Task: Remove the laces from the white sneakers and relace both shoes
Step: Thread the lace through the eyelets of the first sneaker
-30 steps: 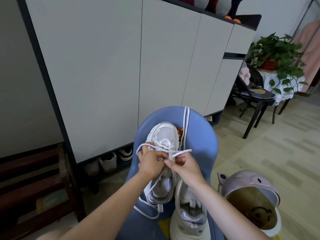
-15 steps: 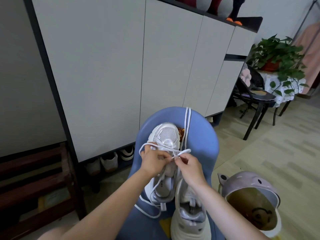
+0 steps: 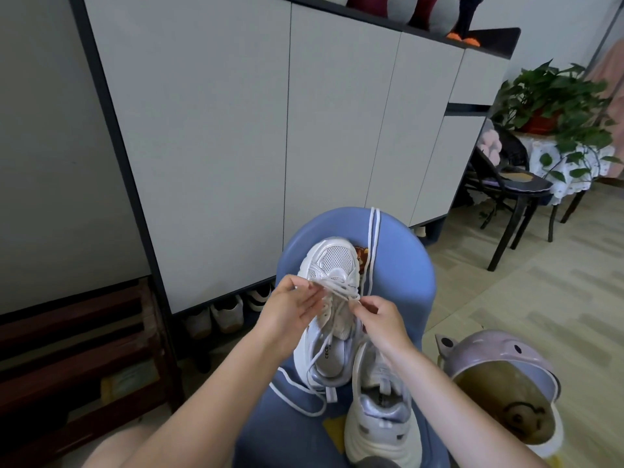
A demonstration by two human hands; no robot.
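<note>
We work over a blue chair [image 3: 398,265] that serves as our surface, with two white sneakers on its seat. The far sneaker [image 3: 332,292] points its toe to 12 o'clock, away from us, so the eyelets face up under our hands; the near sneaker [image 3: 380,413] lies at 5 o'clock from it, heel toward us, waiting its turn. Our left hand [image 3: 290,310] sits at the shoe's 9 o'clock side, fingers mostly straight and relaxed, seemingly steadying the crossed lace [image 3: 341,288] rather than gripping it. Our right hand [image 3: 378,319], at 3 o'clock, pinches a strand of that lace between thumb and fingertip, likely to draw it through an eyelet. The lace's free ends trail loose toward 6 o'clock over the seat. A spare lace [image 3: 373,241], doubled, hangs over the chair's back at 1 o'clock, kept out of the way, we judge, for the second shoe. A pink bin [image 3: 499,363] stands at 4 o'clock.
</note>
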